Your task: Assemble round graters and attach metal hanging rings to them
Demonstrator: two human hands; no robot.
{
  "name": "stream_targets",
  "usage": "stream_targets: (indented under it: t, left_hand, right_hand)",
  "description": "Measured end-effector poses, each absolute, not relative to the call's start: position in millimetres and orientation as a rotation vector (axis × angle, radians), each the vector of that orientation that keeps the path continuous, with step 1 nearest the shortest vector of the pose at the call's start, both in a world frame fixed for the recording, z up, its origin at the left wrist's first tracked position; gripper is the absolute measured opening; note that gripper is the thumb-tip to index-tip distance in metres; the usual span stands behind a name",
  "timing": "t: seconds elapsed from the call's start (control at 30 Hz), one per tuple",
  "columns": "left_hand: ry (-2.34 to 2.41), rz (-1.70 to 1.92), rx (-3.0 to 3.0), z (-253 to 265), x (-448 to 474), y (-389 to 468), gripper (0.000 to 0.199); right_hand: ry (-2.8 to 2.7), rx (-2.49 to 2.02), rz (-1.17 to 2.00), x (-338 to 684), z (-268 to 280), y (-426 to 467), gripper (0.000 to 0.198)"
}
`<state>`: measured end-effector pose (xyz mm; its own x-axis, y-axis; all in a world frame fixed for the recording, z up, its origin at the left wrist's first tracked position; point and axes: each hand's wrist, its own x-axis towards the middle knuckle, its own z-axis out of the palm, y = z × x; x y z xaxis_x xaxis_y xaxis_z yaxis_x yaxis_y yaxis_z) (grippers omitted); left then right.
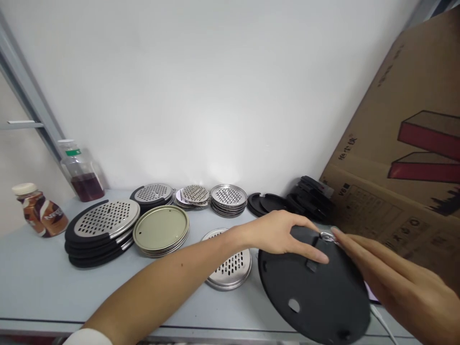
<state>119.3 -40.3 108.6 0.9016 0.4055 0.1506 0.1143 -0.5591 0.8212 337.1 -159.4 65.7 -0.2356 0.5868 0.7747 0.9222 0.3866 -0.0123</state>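
Note:
A round black plastic plate is tilted up above the front right of the table. My left hand grips its upper edge, thumb lying across the face and the other fingers mostly hidden behind. At that same edge sits a small metal ring or clip. My right hand is closed along the plate's right side, with its fingertips at the metal piece; what they grip is partly hidden. Beneath my left forearm, a stack of round metal grater discs lies on the table.
On the table stand black-rimmed grater discs, gold-coloured round lids, small grater discs and black plastic parts. Two bottles, one brown and one clear, stand left. A large cardboard box leans right; a white cable runs below.

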Motion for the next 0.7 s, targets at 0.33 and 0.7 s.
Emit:
stream_targets:
  t: [0.33, 0.7]
  left_hand:
    - [0.342, 0.320, 2.218, 99, 92, -61, 0.052]
    - [0.602, 0.427, 2.066, 87, 81, -67, 0.044]
  right_hand:
    - [-2.084, -1.274, -0.242, 308, 70, -168, 0.021]
    - [-1.999, -1.235, -0.537, 290, 60, -175, 0.027]
